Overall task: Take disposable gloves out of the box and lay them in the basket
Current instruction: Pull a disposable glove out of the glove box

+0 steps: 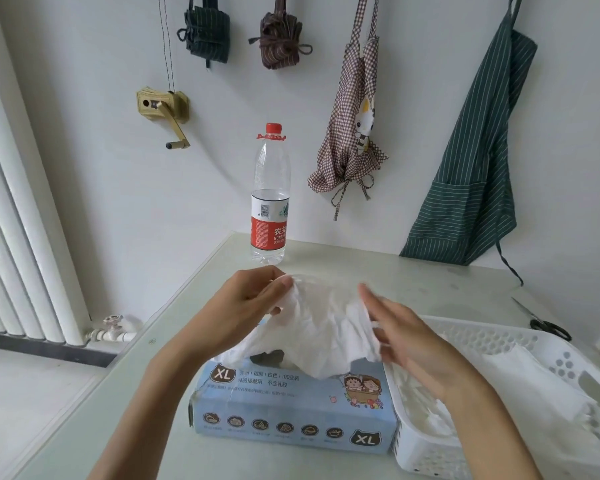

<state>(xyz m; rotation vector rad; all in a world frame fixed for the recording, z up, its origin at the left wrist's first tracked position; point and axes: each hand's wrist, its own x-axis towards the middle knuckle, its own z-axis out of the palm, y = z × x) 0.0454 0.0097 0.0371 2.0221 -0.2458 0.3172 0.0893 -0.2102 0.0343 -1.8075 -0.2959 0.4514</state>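
Note:
A light blue glove box (291, 414) marked XL lies on the table in front of me. A crumpled white disposable glove (323, 323) is stretched above the box's top opening. My left hand (246, 303) pinches the glove's upper left corner between thumb and fingers. My right hand (395, 334) grips the glove's right side, blurred by motion. The white perforated basket (520, 337) stands to the right of the box, touching it, with several white gloves (520, 386) lying inside.
A water bottle (270, 199) with a red cap stands at the table's far edge. Black scissors (542, 320) lie behind the basket at the right. Aprons (471, 161) hang on the wall. A radiator (18, 216) is at the left, beyond the table's left edge.

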